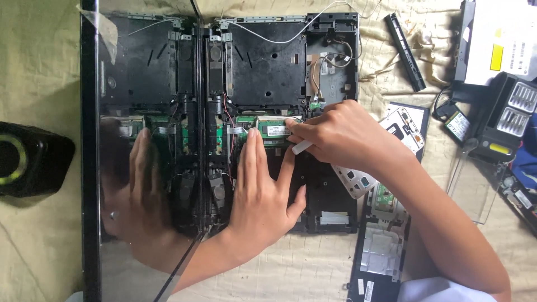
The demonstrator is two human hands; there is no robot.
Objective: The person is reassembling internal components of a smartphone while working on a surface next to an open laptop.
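Observation:
An opened laptop base (268,67) lies on a cream cloth, its black inner shell and green boards exposed. My left hand (263,196) rests flat on the base, fingers spread, fingertips touching the green memory module (274,131) near the middle. My right hand (341,137) comes in from the right and grips a small white tool (302,147), its fingertips at the right end of the module. The glossy laptop screen (140,168) at the left mirrors my left hand and the base.
A black speaker with a green ring (28,159) sits at the far left. A black plastic strip (407,51), removed cover panels (380,246), a small green card (458,126), a screwdriver bit case (512,114) and an optical drive (498,39) lie at the right.

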